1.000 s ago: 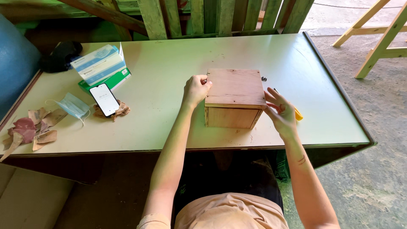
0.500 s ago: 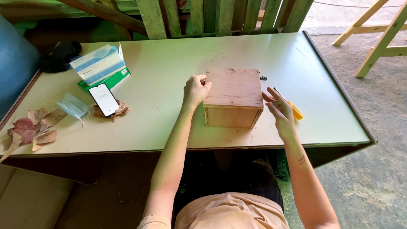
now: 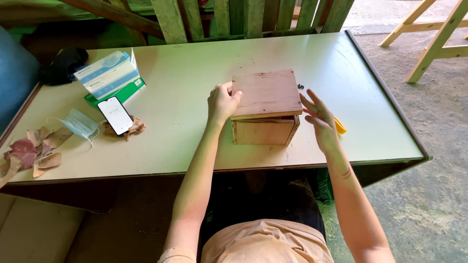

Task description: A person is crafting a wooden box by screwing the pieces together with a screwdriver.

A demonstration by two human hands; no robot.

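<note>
Wooden box (image 3: 265, 108) btwn hands: left fingers (image 3: 229, 92) curled gripping lid edge, right fingers (image 3: 312, 104) spread open alongside.

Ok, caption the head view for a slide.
Left hand grips the wooden box lid's edge; right hand open beside it on the table.

Bare matt wooden box (image 3: 265, 107) on a smooth, pale table (image 3: 195, 63).

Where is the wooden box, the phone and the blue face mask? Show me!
wooden box (image 3: 265, 93), head view, middle of its flat top.
phone (image 3: 115, 115), head view, middle of its lit screen.
blue face mask (image 3: 80, 122), head view, middle of its pleated cloth.
</note>
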